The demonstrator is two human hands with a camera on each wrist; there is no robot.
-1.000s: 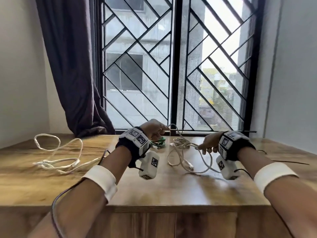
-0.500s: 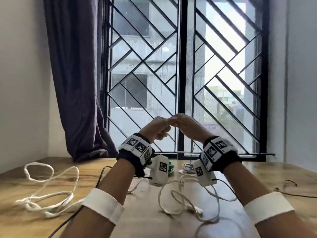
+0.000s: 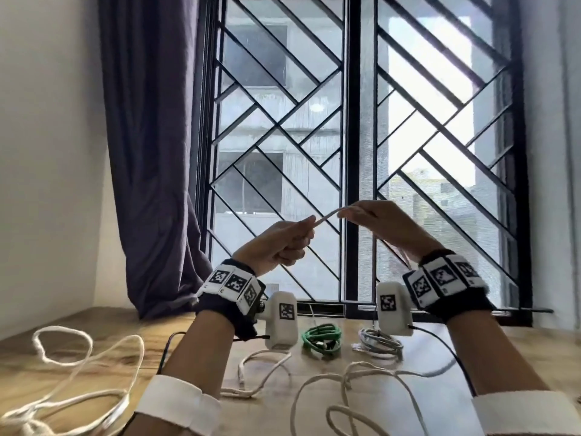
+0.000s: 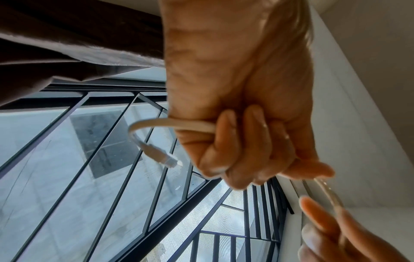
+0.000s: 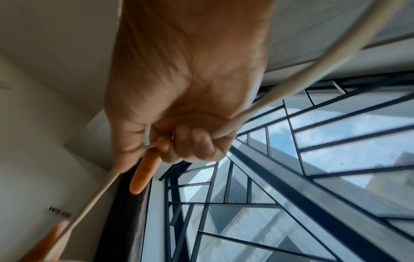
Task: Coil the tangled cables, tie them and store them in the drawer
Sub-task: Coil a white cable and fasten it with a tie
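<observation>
Both hands are raised in front of the window with a flat white cable stretched between them. My left hand grips it in a fist; its short end with a clear plug hangs out of the fist. My right hand has its fingers curled round the same cable, which runs on past the wrist. The rest of this cable lies in loose loops on the wooden table. A coiled green cable and a coiled grey cable lie near the window.
A white rope-like cord sprawls in loops on the table's left side. A dark curtain hangs at the left of the barred window. White walls close in both sides.
Both hands have risen from the table to window height. They met half a second ago and have since drawn apart, with a stretch of cable between them.
</observation>
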